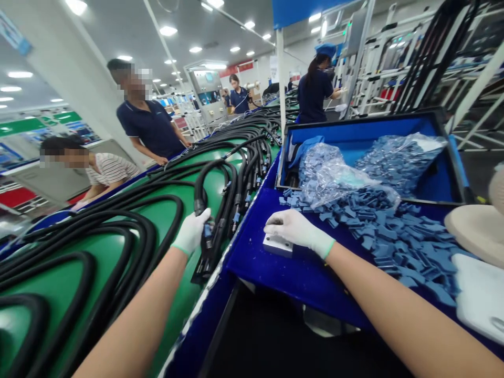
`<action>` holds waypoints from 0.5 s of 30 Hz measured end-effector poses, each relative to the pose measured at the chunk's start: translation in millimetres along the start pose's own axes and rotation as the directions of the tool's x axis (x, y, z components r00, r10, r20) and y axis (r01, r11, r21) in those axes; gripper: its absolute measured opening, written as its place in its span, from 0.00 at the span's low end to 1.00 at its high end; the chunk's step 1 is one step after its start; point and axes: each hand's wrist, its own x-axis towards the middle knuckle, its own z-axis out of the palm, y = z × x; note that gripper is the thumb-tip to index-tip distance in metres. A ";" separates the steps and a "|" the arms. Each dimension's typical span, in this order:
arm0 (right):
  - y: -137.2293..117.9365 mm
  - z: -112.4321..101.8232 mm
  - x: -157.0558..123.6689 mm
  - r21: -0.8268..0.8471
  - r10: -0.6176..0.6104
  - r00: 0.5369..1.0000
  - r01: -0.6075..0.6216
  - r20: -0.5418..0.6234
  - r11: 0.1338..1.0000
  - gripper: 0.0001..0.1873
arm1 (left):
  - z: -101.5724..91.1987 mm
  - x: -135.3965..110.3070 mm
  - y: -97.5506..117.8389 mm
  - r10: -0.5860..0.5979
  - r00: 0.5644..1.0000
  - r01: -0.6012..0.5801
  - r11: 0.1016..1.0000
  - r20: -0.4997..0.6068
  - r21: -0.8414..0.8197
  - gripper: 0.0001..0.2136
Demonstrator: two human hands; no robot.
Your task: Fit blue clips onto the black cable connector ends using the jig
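Observation:
My left hand (192, 231), in a white glove, is closed round a black cable end (206, 251) with a blue-marked connector, at the right edge of the green conveyor belt (71, 283). My right hand (296, 230), also gloved, rests palm-down with fingers curled over a small white block (277, 245) on the blue felt worktop (283, 273). Just right of that hand lies a heap of small blue plastic clips (389, 231).
Many looped black cables (118, 220) lie along the belt. A blue tray (433, 181) holds clear bags of clips (331, 173). A white pad (478, 294) and a beige disc (478, 228) sit at the right. Several other people stand or sit along the line.

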 end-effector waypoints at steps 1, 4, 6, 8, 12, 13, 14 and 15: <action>1.0 1.5 0.1 -0.018 -0.003 1.000 0.003 -0.010 1.000 0.12 | -23.1 -1.8 -10.6 -0.037 0.999 0.036 0.996 0.002 0.086 0.24; 3.6 5.5 0.1 -0.062 -0.015 0.999 0.013 -0.036 0.998 0.10 | -81.7 -26.0 -41.6 -0.139 0.990 0.131 0.932 0.000 0.338 0.21; 5.6 6.5 -1.1 -0.076 -0.024 0.999 0.021 -0.042 0.997 0.10 | -108.2 -58.1 -64.2 -0.230 0.973 0.207 0.851 -0.012 0.482 0.20; 7.4 6.1 -2.7 -0.081 -0.034 0.998 0.030 -0.048 0.996 0.11 | -126.8 -96.3 -86.3 -0.337 0.941 0.287 0.751 -0.028 0.594 0.23; 0.8 7.5 -7.7 -0.104 -0.017 0.999 0.012 -0.046 0.994 0.12 | -159.0 -150.7 -100.9 -0.456 0.890 0.358 0.666 -0.023 0.655 0.31; -4.8 10.4 -10.3 -0.112 -0.018 0.999 0.013 -0.041 0.994 0.12 | -167.6 -154.8 -94.5 -0.450 0.893 0.356 0.700 -0.004 0.619 0.32; -12.3 15.0 -14.0 -0.113 -0.032 0.999 0.029 -0.030 0.993 0.12 | -175.8 -155.0 -84.3 -0.417 0.909 0.345 0.762 0.007 0.548 0.31; -21.3 21.4 -18.7 -0.102 -0.062 0.998 0.061 -0.009 0.993 0.13 | -182.8 -152.3 -70.9 -0.371 0.929 0.324 0.822 0.009 0.468 0.29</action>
